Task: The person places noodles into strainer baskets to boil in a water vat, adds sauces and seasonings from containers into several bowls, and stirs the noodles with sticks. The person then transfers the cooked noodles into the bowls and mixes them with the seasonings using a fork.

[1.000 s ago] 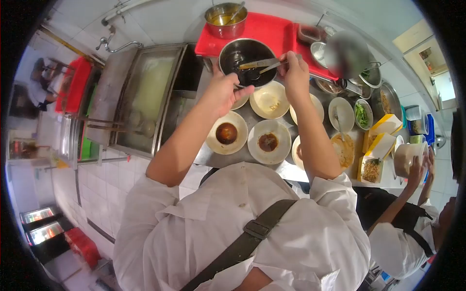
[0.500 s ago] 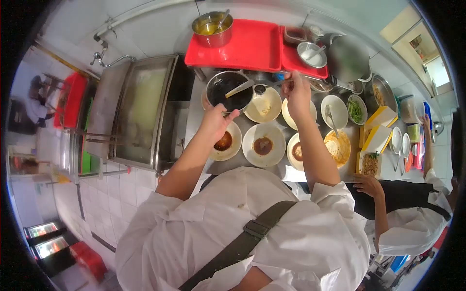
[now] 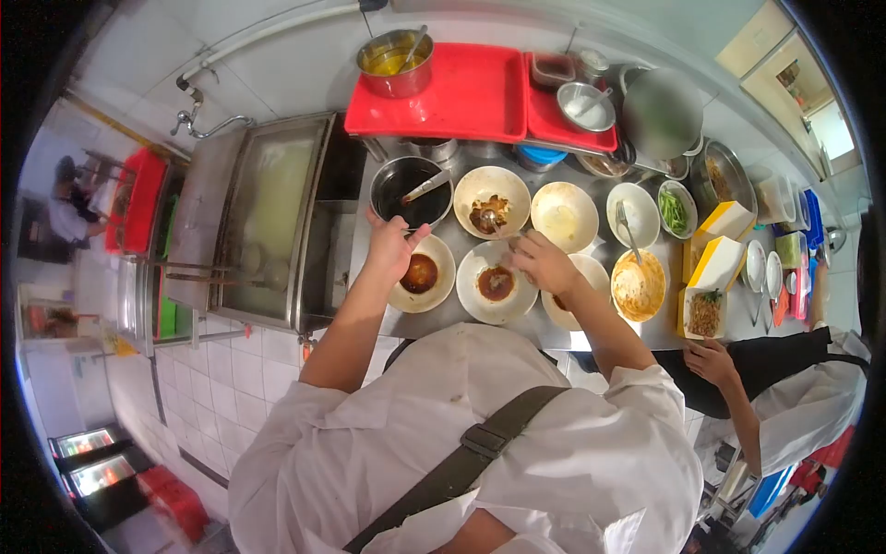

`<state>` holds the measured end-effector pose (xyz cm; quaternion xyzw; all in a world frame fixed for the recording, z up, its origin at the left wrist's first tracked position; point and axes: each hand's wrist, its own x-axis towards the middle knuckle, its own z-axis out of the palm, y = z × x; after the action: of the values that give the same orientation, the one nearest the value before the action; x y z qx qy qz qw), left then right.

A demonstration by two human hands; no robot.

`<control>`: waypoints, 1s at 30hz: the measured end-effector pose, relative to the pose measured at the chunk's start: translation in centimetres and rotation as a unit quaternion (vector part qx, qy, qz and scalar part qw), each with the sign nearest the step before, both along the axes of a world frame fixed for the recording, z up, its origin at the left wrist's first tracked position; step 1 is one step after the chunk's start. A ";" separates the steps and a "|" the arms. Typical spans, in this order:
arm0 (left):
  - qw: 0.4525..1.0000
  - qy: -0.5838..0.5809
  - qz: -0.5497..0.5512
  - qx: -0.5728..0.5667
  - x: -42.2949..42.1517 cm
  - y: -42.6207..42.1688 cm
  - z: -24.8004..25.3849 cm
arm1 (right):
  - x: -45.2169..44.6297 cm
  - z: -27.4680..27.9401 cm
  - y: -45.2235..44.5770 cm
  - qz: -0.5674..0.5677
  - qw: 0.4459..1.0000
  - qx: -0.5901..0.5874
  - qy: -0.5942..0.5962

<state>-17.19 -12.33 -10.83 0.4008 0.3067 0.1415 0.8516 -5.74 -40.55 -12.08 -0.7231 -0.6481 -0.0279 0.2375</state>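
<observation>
The dark sauce pot [image 3: 386, 185] sits at the far-left part of the steel table [image 3: 415, 325], a utensil [image 3: 428, 186] leaning inside. The left hand [image 3: 395, 247] touches the pot's near side, thumb and fingers apart; whether its grip closes on a handle I cannot tell. Right of the pot is a bowl of chunky brown sauce [image 3: 486, 179]. The right hand [image 3: 546, 264], fingers bent together, is nearer the person, its hold unclear. Beyond the pot lies a red tray [image 3: 480, 88].
</observation>
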 end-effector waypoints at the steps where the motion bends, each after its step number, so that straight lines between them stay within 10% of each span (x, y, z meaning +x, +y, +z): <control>1: 1.000 0.001 0.002 0.000 0.2 -0.5 0.5 | -0.1 0.7 -0.1 -0.004 0.999 0.018 -0.035; 11: 0.998 -0.016 -0.066 0.003 2.2 -5.5 3.0 | -0.1 4.4 7.4 -0.037 0.990 0.117 0.071; 14: 0.996 -0.033 -0.081 -0.001 3.0 -7.0 3.2 | 0.3 2.7 6.6 -0.283 0.789 0.255 0.482; 18: 0.995 -0.042 -0.090 -0.011 3.9 -9.1 3.6 | 1.4 3.5 2.8 -0.291 0.613 0.339 0.651; 27: 0.993 -0.038 -0.107 -0.026 6.1 -10.6 2.2 | 2.8 3.6 -6.5 -0.303 0.576 0.429 0.627; 30: 0.994 -0.039 -0.103 -0.023 6.5 -10.8 3.1 | 3.7 0.3 -9.7 -0.327 0.674 0.366 0.552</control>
<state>-10.65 -23.16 -7.71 0.4045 0.2338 0.0618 0.8820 -2.03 -50.27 -11.83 -0.6276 -0.0591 0.0659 0.7735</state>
